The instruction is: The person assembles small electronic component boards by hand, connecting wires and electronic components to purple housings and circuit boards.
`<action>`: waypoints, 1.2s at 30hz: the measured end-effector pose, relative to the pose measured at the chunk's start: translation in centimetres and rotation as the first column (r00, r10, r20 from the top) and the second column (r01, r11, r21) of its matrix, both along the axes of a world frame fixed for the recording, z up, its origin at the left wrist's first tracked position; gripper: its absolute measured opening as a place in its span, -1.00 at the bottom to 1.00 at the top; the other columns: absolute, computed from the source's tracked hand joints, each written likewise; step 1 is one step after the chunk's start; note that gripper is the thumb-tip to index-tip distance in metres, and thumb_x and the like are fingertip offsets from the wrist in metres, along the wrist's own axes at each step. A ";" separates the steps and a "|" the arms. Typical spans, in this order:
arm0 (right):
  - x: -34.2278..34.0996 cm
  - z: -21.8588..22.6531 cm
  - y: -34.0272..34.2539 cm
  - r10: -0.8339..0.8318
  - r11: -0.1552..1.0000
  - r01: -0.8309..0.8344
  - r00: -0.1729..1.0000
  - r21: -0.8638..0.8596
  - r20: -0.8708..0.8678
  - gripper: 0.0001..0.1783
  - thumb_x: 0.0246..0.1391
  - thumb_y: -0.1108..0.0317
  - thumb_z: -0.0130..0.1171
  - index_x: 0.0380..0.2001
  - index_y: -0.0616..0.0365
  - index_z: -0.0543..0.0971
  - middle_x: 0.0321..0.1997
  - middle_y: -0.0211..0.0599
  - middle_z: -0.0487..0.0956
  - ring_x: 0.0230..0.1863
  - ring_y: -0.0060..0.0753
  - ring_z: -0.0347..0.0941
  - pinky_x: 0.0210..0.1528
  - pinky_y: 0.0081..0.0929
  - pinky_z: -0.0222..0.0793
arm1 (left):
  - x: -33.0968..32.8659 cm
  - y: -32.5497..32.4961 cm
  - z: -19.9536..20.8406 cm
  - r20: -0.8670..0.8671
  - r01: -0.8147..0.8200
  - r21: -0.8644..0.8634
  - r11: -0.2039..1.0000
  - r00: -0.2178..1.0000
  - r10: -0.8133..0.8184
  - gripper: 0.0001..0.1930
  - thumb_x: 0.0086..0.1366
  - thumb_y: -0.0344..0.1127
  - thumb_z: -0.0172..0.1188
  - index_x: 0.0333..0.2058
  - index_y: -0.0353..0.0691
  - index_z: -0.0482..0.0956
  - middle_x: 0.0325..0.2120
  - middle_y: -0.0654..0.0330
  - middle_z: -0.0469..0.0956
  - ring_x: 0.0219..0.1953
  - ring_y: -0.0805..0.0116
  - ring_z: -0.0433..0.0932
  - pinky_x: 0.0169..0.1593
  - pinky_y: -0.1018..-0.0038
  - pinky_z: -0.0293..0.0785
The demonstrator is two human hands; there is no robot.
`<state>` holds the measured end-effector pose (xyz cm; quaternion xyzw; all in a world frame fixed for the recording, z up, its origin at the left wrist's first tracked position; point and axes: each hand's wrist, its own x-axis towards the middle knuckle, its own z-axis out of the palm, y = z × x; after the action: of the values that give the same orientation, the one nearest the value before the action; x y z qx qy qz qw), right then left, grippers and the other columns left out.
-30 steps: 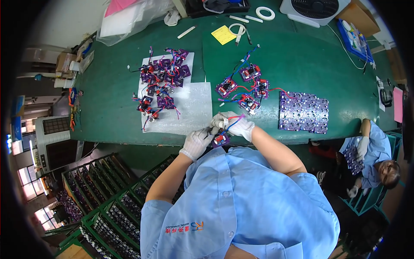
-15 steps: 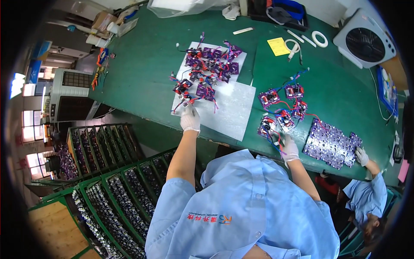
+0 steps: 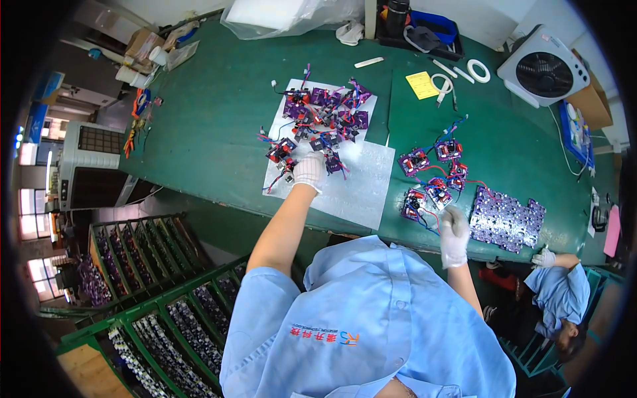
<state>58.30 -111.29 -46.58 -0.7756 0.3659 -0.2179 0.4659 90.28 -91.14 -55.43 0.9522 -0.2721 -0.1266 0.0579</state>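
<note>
My left hand (image 3: 310, 171), in a white glove, curls its fingers at the near side of a piled group of purple circuit boards (image 3: 325, 97) with red and black parts and wires. It appears to grip a board (image 3: 334, 162) there; its fingertips are hidden. The pile lies on white sheets (image 3: 361, 189). At the table's near edge, my gloved right hand (image 3: 455, 237) hangs slightly blurred with loosely bent fingers and nothing visible in them. Just beyond it lie several wired purple boards (image 3: 438, 192), the nearest board (image 3: 414, 203) trailing red and blue wires.
A large purple board panel (image 3: 507, 219) lies on the green table (image 3: 219, 113) to the right. Beside it is a co-worker's gloved hand (image 3: 544, 257). A fan (image 3: 544, 69), yellow paper (image 3: 419, 85) and tape roll (image 3: 477, 70) stand farther back. Green racks (image 3: 166, 312) of boards fill the lower left.
My left hand has moved right along the pile's near side, and boards beside it have shifted. My right hand has drawn slightly away from the wired boards. The co-worker's hand has left the panel.
</note>
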 end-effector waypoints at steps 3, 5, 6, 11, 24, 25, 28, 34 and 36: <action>4.8 0.4 1.8 0.079 0.891 -0.027 0.992 0.453 -0.095 -0.77 0.06 0.37 0.01 -0.23 0.24 0.48 -0.41 -0.33 0.49 -0.49 -0.64 0.34 -0.49 -0.67 0.29 | -0.6 0.6 4.5 0.008 0.178 -0.043 0.983 0.984 -0.178 -0.79 0.18 -0.27 -0.07 -0.35 -0.22 0.52 -0.35 -0.07 0.52 -0.34 0.01 0.54 -0.34 0.16 0.48; 8.0 -0.1 2.6 0.184 0.805 -0.052 0.969 0.591 -0.166 -0.60 0.07 0.14 -0.03 -0.14 0.22 0.44 -0.38 -0.29 0.52 -0.59 -0.59 0.32 -0.63 -0.65 0.24 | -1.5 1.9 7.8 0.021 0.322 -0.109 0.940 0.947 -0.322 -0.75 0.20 -0.22 -0.06 -0.26 -0.21 0.50 -0.36 -0.06 0.51 -0.39 -0.01 0.53 -0.39 0.17 0.47; 9.0 -1.3 3.0 0.188 0.749 -0.034 0.969 0.662 -0.163 -0.54 0.06 0.07 -0.02 -0.11 0.21 0.42 -0.34 -0.28 0.53 -0.62 -0.59 0.31 -0.64 -0.64 0.24 | -2.0 2.1 8.8 0.012 0.340 -0.118 0.933 0.940 -0.341 -0.75 0.20 -0.22 -0.06 -0.26 -0.21 0.50 -0.36 -0.06 0.51 -0.39 -0.01 0.53 -0.39 0.17 0.47; 13.2 -2.4 6.1 0.273 0.089 -0.255 0.936 0.963 0.223 -0.23 -0.11 -0.30 0.04 -0.01 0.11 0.37 -0.10 -0.25 0.50 -0.33 -0.46 0.44 -0.29 -0.47 0.41 | -6.0 3.5 17.0 0.275 0.630 -0.303 0.715 0.776 -0.567 -0.77 0.03 -0.41 0.12 -0.27 -0.18 0.51 -0.43 0.10 0.53 -0.47 0.22 0.54 -0.46 0.34 0.45; 15.0 9.2 11.5 -0.195 -0.528 -0.625 0.748 0.575 0.634 -0.03 -0.27 -0.40 0.09 0.08 0.13 0.28 0.03 -0.02 0.38 -0.04 -0.05 0.39 0.03 -0.12 0.32 | -5.7 9.5 23.1 0.369 0.561 -0.744 0.362 0.798 -0.477 -0.53 -0.06 0.08 0.20 -0.36 -0.23 0.52 -0.34 0.08 0.51 -0.26 0.11 0.51 -0.18 0.29 0.41; 15.1 10.2 11.7 -0.162 -0.584 -0.601 0.745 0.545 0.647 -0.08 -0.21 -0.39 0.04 0.08 0.09 0.29 0.01 -0.06 0.39 -0.05 -0.11 0.39 0.00 -0.16 0.35 | -6.0 8.8 24.1 0.203 0.438 -0.778 0.450 0.853 -0.480 -0.51 -0.08 0.07 0.22 -0.31 -0.23 0.50 -0.29 0.09 0.49 -0.18 0.07 0.46 -0.10 0.24 0.36; 14.4 10.5 11.9 -0.115 -0.465 -0.395 0.914 0.792 0.388 -0.17 -0.10 -0.38 -0.07 0.07 0.05 0.31 0.00 -0.14 0.41 -0.05 -0.22 0.39 -0.01 -0.24 0.36 | -6.1 6.3 27.4 0.174 0.417 -0.836 0.356 0.818 -0.548 -0.55 -0.20 -0.02 0.21 -0.37 -0.22 0.54 -0.40 0.15 0.50 -0.30 0.15 0.49 -0.22 0.34 0.36; 14.6 10.9 11.6 -0.144 -0.512 -0.405 0.910 0.757 0.389 -0.13 -0.10 -0.43 -0.15 0.08 0.05 0.31 0.05 -0.19 0.39 0.04 -0.21 0.34 0.06 -0.25 0.30 | -5.6 5.1 27.8 0.089 0.378 -0.898 0.225 0.658 -0.748 -0.66 -0.32 -0.33 0.24 -0.41 -0.14 0.59 -0.47 0.22 0.48 -0.34 0.21 0.47 -0.23 0.29 0.37; 14.3 10.5 11.1 -0.199 -0.547 -0.468 0.878 0.694 0.435 -0.09 -0.12 -0.44 -0.14 0.09 0.08 0.29 0.06 -0.16 0.39 0.06 -0.20 0.33 0.08 -0.24 0.29 | -5.9 4.8 27.2 0.276 0.478 -0.862 0.165 0.718 -0.639 -0.68 -0.26 -0.32 0.35 -0.39 0.01 0.61 -0.43 0.35 0.48 -0.28 0.34 0.46 -0.18 0.40 0.34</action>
<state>72.57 -100.19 -36.05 0.0513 0.1388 0.1444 0.9784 84.40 -86.34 -28.19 0.5828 -0.6197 -0.0449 0.5238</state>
